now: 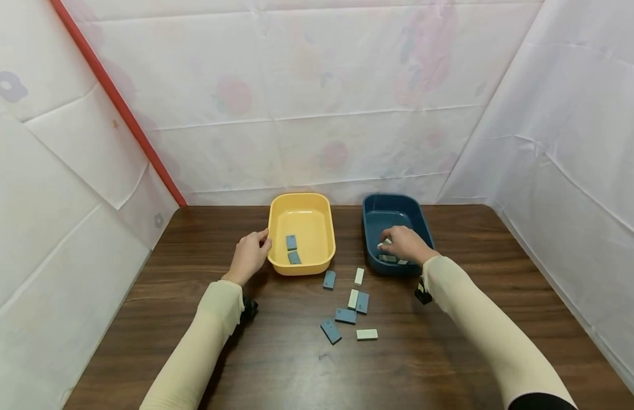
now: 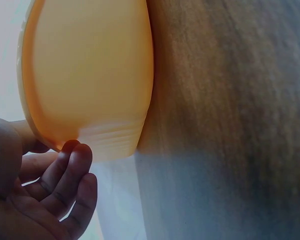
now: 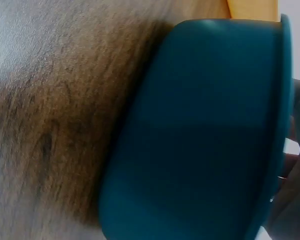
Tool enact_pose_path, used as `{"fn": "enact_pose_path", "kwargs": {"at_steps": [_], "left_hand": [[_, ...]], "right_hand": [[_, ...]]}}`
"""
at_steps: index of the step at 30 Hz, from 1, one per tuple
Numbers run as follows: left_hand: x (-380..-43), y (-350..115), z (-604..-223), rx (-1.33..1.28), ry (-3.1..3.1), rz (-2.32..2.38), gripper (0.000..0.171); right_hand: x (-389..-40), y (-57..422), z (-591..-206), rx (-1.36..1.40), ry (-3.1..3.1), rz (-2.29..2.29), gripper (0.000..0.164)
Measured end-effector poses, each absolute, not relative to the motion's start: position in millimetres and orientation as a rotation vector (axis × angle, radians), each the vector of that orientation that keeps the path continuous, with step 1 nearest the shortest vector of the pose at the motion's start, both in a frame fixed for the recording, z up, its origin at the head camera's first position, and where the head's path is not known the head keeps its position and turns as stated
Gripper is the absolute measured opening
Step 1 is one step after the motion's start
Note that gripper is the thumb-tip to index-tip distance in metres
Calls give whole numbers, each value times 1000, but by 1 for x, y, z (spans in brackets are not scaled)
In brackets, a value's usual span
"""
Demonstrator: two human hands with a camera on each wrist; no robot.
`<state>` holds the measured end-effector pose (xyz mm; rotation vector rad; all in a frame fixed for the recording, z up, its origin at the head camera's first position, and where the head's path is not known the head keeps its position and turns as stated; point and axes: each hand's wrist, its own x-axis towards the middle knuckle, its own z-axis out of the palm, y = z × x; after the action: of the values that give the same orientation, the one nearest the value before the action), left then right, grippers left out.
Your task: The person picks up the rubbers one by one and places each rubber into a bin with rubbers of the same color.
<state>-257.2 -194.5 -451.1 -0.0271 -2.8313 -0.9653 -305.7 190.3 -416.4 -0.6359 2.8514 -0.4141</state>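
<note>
My left hand is at the left rim of a yellow plastic tray; in the left wrist view its thumb and fingers pinch that rim. Two blue-grey rectangular tiles lie inside this tray. Over the near part of a dark blue tray my right hand reaches in, pinching a small cream tile between its fingertips. Below that hand, more tiles rest on the blue tray's floor. The right wrist view mostly shows the blue tray's outer wall, which hides the fingertips.
Between and in front of the trays, several blue-grey tiles and three cream tiles are scattered on the brown wooden table. One cream tile lies against a blue-grey one. White patterned cloth rises behind the table and at both sides.
</note>
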Motion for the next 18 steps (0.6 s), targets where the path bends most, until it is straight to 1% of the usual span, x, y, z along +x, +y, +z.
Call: {"fn": "enact_pose_path", "kwargs": {"at_steps": [12, 18], "left_hand": [[-254, -195, -452, -45, -2826, -952, 43], [-254, -197, -451, -38, -2819, -951, 43]], "right_hand": [[-312, 189, -432, -512, 2809, -345, 29], [-315, 188, -436, -519, 2821, -330, 29]]}}
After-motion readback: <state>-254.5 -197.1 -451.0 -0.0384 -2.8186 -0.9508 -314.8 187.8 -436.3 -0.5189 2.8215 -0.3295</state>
